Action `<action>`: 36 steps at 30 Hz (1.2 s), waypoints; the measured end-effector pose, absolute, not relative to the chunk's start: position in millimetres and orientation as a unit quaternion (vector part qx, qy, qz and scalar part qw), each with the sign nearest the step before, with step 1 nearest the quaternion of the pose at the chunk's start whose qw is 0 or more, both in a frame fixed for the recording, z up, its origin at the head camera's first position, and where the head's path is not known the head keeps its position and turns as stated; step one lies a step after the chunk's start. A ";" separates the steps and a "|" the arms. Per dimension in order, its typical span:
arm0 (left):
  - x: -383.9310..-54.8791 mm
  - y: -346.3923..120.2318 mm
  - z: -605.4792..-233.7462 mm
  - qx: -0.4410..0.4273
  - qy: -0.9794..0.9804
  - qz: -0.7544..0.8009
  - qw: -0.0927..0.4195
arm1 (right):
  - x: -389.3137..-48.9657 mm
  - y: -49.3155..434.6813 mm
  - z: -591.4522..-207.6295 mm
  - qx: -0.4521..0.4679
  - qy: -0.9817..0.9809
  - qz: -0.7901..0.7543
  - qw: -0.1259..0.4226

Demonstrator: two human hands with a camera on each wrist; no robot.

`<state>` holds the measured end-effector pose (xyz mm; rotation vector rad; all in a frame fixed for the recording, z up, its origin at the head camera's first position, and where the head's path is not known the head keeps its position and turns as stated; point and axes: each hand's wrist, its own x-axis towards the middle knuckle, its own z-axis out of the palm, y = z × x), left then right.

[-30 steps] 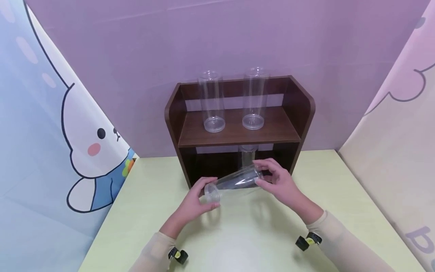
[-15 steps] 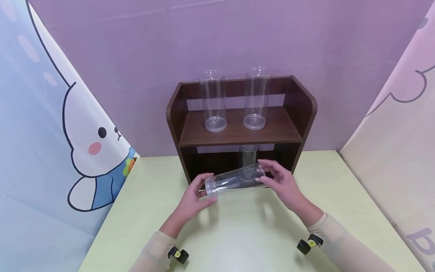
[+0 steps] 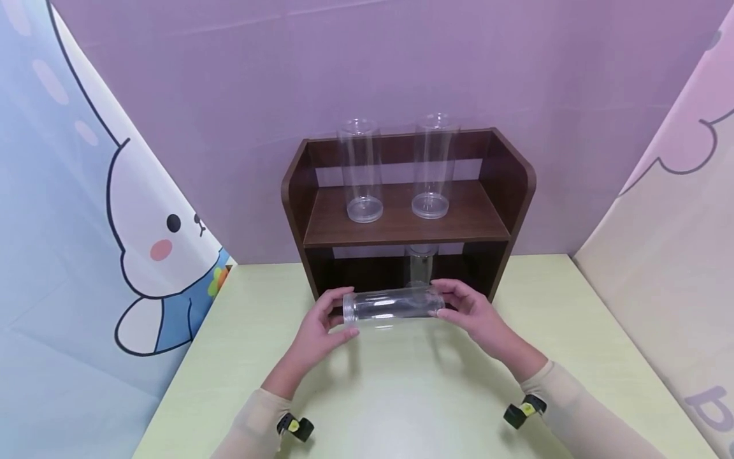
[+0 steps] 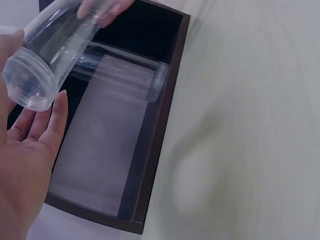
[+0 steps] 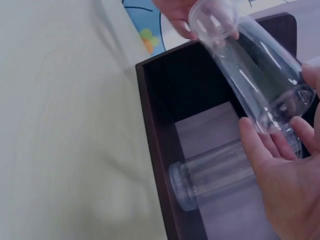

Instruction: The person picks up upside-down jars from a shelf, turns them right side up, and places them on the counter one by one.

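A clear plastic jar (image 3: 395, 305) lies nearly level in the air in front of the shelf's lower opening. My left hand (image 3: 315, 325) holds its left end, where a ridged lid or rim shows, with the thumb below and fingers above. At the other end my right hand (image 3: 473, 315) grips the jar between thumb and fingers. The left wrist view shows the left fingers (image 4: 52, 130) close around the ridged end. In the right wrist view, fingertips of the right hand (image 5: 285, 185) touch the jar's smooth end (image 5: 295, 102).
A dark brown two-tier shelf (image 3: 401, 242) stands on the pale table (image 3: 395, 395) against a purple backdrop. Two upright clear jars (image 3: 364, 169) stand on its upper tier. Another jar (image 3: 421, 264) stands in the lower tier, partly hidden in the head view.
The held jar has turned from slanting, right end higher, to nearly level. The left hand has risen a little with its end, and the right hand has lowered slightly.
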<state>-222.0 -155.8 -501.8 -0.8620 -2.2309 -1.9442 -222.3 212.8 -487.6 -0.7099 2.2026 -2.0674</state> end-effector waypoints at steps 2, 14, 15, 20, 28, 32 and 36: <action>-222.7 -157.7 -500.1 -0.287 -0.716 -0.636 0.040 | -222.5 213.0 -492.1 -0.236 0.702 -0.671 0.034; -223.1 -164.4 -489.9 -0.278 -0.683 -0.675 0.038 | -218.9 203.0 -514.7 -0.239 0.684 -0.686 0.066; -223.0 -164.7 -489.2 -0.276 -0.682 -0.676 0.038 | -218.7 202.0 -516.1 -0.240 0.682 -0.688 0.070; -221.6 -165.6 -484.8 -0.269 -0.681 -0.680 0.041 | -217.7 197.5 -521.9 -0.245 0.678 -0.688 0.080; -219.5 -165.1 -480.5 -0.272 -0.681 -0.678 0.050 | -215.7 190.5 -530.8 -0.268 0.692 -0.666 0.077; -217.7 -164.5 -477.5 -0.276 -0.690 -0.666 0.056 | -214.2 186.2 -531.6 -0.261 0.706 -0.654 0.080; -215.9 -163.9 -475.5 -0.273 -0.708 -0.648 0.058 | -212.2 183.5 -532.0 -0.245 0.730 -0.632 0.086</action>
